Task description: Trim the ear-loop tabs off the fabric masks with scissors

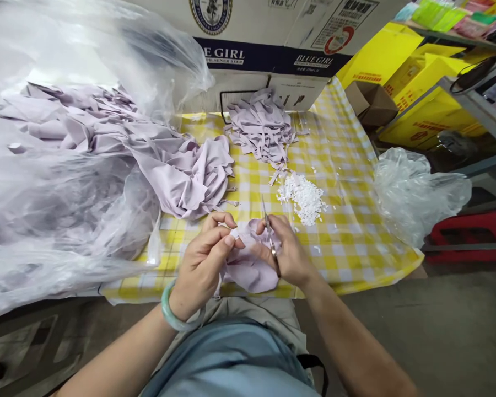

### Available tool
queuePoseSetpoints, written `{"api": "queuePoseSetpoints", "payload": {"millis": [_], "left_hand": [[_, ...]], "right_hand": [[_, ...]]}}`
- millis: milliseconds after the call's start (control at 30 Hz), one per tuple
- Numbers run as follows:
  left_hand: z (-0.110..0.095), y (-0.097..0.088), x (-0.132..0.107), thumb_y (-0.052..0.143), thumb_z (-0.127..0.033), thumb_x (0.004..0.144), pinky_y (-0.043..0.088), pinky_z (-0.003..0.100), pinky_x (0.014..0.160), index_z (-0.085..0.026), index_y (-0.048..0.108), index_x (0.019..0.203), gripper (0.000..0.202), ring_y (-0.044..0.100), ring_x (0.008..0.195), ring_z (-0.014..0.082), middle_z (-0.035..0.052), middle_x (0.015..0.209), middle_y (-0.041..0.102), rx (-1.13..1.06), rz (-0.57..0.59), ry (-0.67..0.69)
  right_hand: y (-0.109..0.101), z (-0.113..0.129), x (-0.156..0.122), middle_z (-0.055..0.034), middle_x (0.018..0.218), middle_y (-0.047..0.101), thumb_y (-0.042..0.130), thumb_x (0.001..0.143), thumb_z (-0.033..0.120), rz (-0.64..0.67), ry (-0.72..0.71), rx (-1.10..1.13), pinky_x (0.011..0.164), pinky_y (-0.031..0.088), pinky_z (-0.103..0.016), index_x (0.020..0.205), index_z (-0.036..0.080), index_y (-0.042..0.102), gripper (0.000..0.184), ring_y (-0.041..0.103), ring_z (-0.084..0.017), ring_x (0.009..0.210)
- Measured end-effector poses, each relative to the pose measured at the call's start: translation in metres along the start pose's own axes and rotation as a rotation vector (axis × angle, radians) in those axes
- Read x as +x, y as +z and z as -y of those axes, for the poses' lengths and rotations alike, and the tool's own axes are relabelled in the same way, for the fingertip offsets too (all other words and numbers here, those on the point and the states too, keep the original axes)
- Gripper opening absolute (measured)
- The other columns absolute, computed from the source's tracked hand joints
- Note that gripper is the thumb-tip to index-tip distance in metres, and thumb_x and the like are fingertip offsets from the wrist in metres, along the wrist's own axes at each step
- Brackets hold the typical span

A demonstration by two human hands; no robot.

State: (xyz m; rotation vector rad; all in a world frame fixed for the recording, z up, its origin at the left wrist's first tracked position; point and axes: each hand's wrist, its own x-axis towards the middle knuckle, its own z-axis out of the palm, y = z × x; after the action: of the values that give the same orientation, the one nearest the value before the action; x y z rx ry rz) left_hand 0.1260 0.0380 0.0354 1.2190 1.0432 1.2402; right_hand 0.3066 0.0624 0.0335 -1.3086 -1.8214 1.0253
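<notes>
My left hand (209, 253) pinches the edge of a pale lilac fabric piece (252, 273), where a small white tag (235, 234) shows at the fingertips. In my right hand (291, 251) is a pair of small scissors (269, 231), blades pointing up and away from me, beside the same fabric. The lower part of the fabric rests at the table's front edge. Beyond my right hand lies a heap of tiny white bits (303, 196). What the tag carries is too small to read.
A large lilac fabric pile (182, 165) spills from a clear plastic bag (119, 220) at left. A smaller lilac heap (264, 127) lies against a beer carton (264, 60). A crumpled plastic bag (417, 193) hangs at the right edge of the yellow checked tablecloth (351, 220).
</notes>
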Motion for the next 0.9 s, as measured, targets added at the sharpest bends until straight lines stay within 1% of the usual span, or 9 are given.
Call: {"api": "queuePoseSetpoints", "payload": {"millis": [67, 100, 167, 267, 367, 433, 567, 700, 900], "left_hand": [[0.004, 0.004, -0.001, 0.053, -0.025, 0.095, 0.044, 0.033, 0.093, -0.02, 0.068, 0.077, 0.024, 0.047, 0.112, 0.0214, 0.0069, 0.105, 0.052, 0.04, 0.015, 0.036], [0.005, 0.007, -0.002, 0.053, -0.025, 0.095, 0.042, 0.033, 0.097, -0.02, 0.067, 0.077, 0.024, 0.046, 0.113, 0.0213, 0.0067, 0.104, 0.053, 0.059, 0.025, 0.056], [0.008, 0.011, -0.002, 0.052, -0.025, 0.095, 0.04, 0.034, 0.099, -0.019, 0.066, 0.077, 0.023, 0.045, 0.114, 0.0214, 0.0068, 0.103, 0.053, 0.088, 0.041, 0.079], [0.009, 0.015, -0.002, 0.05, -0.024, 0.096, 0.041, 0.034, 0.097, -0.019, 0.063, 0.077, 0.023, 0.045, 0.112, 0.0219, 0.0072, 0.101, 0.052, 0.106, 0.068, 0.103], [0.009, 0.016, -0.001, 0.048, -0.021, 0.096, 0.04, 0.035, 0.098, -0.021, 0.062, 0.078, 0.023, 0.043, 0.112, 0.0222, 0.0063, 0.092, 0.052, 0.12, 0.095, 0.139], [0.009, 0.017, -0.001, 0.047, -0.021, 0.096, 0.039, 0.036, 0.099, -0.021, 0.061, 0.077, 0.024, 0.042, 0.112, 0.0226, 0.0062, 0.089, 0.052, 0.137, 0.093, 0.147], [0.009, 0.02, -0.001, 0.045, -0.021, 0.096, 0.039, 0.036, 0.097, -0.019, 0.058, 0.074, 0.026, 0.042, 0.11, 0.0225, 0.0066, 0.092, 0.051, 0.157, 0.091, 0.15], [0.01, 0.022, -0.002, 0.044, -0.021, 0.097, 0.039, 0.034, 0.097, -0.019, 0.058, 0.075, 0.025, 0.042, 0.109, 0.0217, 0.0066, 0.095, 0.049, 0.172, 0.101, 0.165], [0.009, 0.023, -0.001, 0.044, -0.021, 0.098, 0.038, 0.034, 0.097, -0.02, 0.06, 0.077, 0.026, 0.042, 0.108, 0.0208, 0.006, 0.09, 0.05, 0.191, 0.129, 0.201]], "right_hand": [[-0.009, 0.005, -0.008, -0.0053, 0.086, 0.061, 0.072, 0.075, 0.055, 0.003, -0.062, -0.225, 0.08, 0.037, -0.036, 0.083, 0.02, 0.057, 0.038, 0.049, -0.023, 0.089], [-0.01, 0.007, -0.012, -0.0044, 0.082, 0.06, 0.072, 0.074, 0.056, 0.013, -0.088, -0.297, 0.079, 0.035, -0.036, 0.079, 0.02, 0.055, 0.04, 0.048, -0.023, 0.087], [-0.01, 0.009, -0.018, -0.0025, 0.074, 0.058, 0.071, 0.074, 0.059, 0.016, -0.121, -0.366, 0.076, 0.032, -0.035, 0.071, 0.02, 0.051, 0.044, 0.046, -0.021, 0.081], [-0.008, 0.008, -0.023, -0.0008, 0.065, 0.055, 0.068, 0.075, 0.061, 0.003, -0.124, -0.381, 0.074, 0.03, -0.034, 0.064, 0.02, 0.045, 0.049, 0.045, -0.019, 0.074], [-0.009, 0.007, -0.024, -0.0008, 0.062, 0.055, 0.067, 0.075, 0.062, 0.011, -0.115, -0.384, 0.073, 0.03, -0.034, 0.062, 0.02, 0.045, 0.05, 0.045, -0.017, 0.071], [-0.01, 0.007, -0.024, -0.0003, 0.061, 0.054, 0.068, 0.075, 0.062, 0.016, -0.115, -0.376, 0.072, 0.03, -0.033, 0.061, 0.02, 0.045, 0.05, 0.045, -0.016, 0.069], [-0.01, 0.009, -0.025, 0.0008, 0.058, 0.052, 0.069, 0.074, 0.062, -0.002, -0.123, -0.35, 0.071, 0.029, -0.032, 0.059, 0.02, 0.044, 0.051, 0.044, -0.015, 0.066], [-0.01, 0.009, -0.025, 0.001, 0.058, 0.052, 0.068, 0.074, 0.061, -0.013, -0.119, -0.347, 0.071, 0.029, -0.032, 0.059, 0.02, 0.044, 0.05, 0.044, -0.015, 0.065], [-0.011, 0.009, -0.025, 0.001, 0.057, 0.051, 0.068, 0.075, 0.059, -0.006, -0.114, -0.369, 0.072, 0.03, -0.032, 0.058, 0.02, 0.043, 0.05, 0.045, -0.015, 0.065]]}}
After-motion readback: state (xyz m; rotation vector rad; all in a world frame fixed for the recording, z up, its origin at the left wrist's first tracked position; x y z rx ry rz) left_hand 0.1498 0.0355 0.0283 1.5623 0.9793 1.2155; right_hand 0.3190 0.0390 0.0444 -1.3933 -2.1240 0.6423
